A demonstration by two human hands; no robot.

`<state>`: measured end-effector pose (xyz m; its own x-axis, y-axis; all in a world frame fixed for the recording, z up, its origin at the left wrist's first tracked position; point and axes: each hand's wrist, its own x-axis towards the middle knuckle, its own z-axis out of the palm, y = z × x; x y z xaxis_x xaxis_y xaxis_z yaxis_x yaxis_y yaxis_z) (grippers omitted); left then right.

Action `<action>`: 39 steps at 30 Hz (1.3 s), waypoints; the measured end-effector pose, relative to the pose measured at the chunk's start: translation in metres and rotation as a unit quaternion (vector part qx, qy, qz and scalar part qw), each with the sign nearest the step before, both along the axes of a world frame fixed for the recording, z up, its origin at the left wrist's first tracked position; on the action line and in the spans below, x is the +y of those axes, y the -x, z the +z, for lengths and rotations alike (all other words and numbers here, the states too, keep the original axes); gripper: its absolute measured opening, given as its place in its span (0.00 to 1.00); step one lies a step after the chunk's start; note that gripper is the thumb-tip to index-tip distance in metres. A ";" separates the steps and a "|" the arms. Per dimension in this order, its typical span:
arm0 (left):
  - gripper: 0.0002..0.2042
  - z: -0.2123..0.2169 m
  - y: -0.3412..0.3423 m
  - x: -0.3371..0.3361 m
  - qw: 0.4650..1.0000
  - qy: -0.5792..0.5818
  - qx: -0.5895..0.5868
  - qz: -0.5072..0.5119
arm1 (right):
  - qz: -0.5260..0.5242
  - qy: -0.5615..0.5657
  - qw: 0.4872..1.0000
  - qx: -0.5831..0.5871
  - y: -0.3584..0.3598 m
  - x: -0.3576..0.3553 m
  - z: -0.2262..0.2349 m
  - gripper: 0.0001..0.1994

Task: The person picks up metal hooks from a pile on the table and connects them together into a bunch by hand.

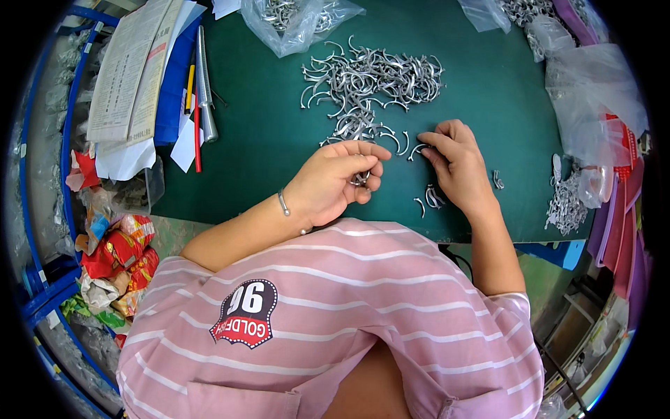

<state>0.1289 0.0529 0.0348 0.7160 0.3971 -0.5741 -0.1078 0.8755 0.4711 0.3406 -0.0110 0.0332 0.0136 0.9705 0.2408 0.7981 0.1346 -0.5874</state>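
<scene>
Head view: on the dark green table mat (pixel 265 133) lies a broad heap of curved silver metal hooks (pixel 370 80), and everything else is placed from that heap. Just below its lower edge, the left hand (pixel 335 181) is curled with its fingers closed around a small bunch of the same silver hooks (pixel 361 178), gripped between thumb and fingertips; a thin silver bracelet (pixel 283 202) sits on that wrist. To the right of the left hand, still just below the heap, the right hand (pixel 457 164) rests on the mat with thumb and forefinger pinched narrowly on a single curved hook (pixel 417 150) that lies on the mat. A few loose hooks (pixel 429 197) lie further below the heap, beside the right wrist. Above the heap a clear plastic bag of metal parts (pixel 293 21) rests at the mat's far edge. Well left of the heap are stacked papers (pixel 132 70) and a red pencil (pixel 197 136). Far right of it lies crumpled clear plastic (pixel 593 98).
</scene>
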 end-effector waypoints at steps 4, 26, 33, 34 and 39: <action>0.07 0.002 0.002 0.003 1.000 0.011 -0.024 -0.002 | 0.021 -0.013 0.999 -0.032 0.000 0.002 0.002 0.06; 0.06 0.007 0.003 -0.001 0.999 -0.035 0.002 -0.023 | -0.031 -0.053 0.997 -0.051 0.003 -0.011 -0.007 0.08; 0.04 0.005 0.004 -0.003 1.000 0.009 0.003 -0.014 | -0.023 -0.014 1.000 -0.004 0.020 -0.007 -0.002 0.08; 0.05 0.003 0.005 -0.002 1.000 0.013 -0.006 -0.012 | -0.021 0.003 0.999 -0.029 0.020 -0.007 0.000 0.09; 0.07 -0.002 0.006 -0.001 0.999 -0.019 -0.006 -0.027 | 0.000 0.042 0.999 -0.024 0.020 -0.012 -0.003 0.08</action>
